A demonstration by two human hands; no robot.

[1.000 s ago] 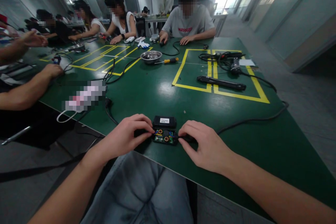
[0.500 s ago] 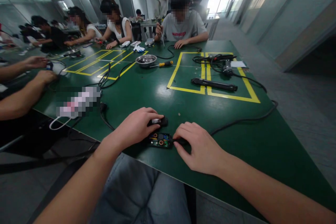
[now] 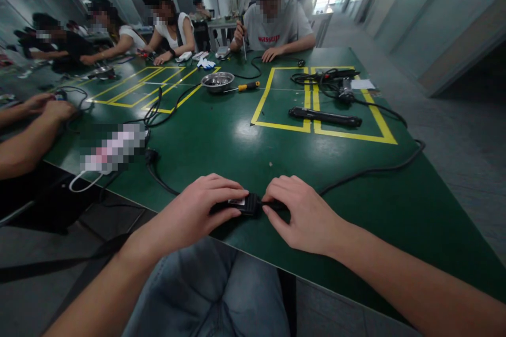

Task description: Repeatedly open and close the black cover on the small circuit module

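My left hand is closed around a black plastic housing cover with a white label on top. The cover lies over the circuit board's place near the table's front edge, and no board shows now. Whether the cover is seated flush cannot be told. At its right end, my right hand pinches a black cable between thumb and fingers. That cable continues behind the hand and curves off to the right. A second black cord with a plug runs in from the left toward my left hand.
On the green table stand a metal bowl and a yellow-black screwdriver. A black bar-shaped casing and a coiled corded tool lie within yellow tape lines. A blurred-out pale item is at left. Several people sit around the table.
My left hand has brought the cover down and toward me, over the circuit board that was exposed earlier. My right hand keeps its pinch on the cable. The view has tilted slightly downward.
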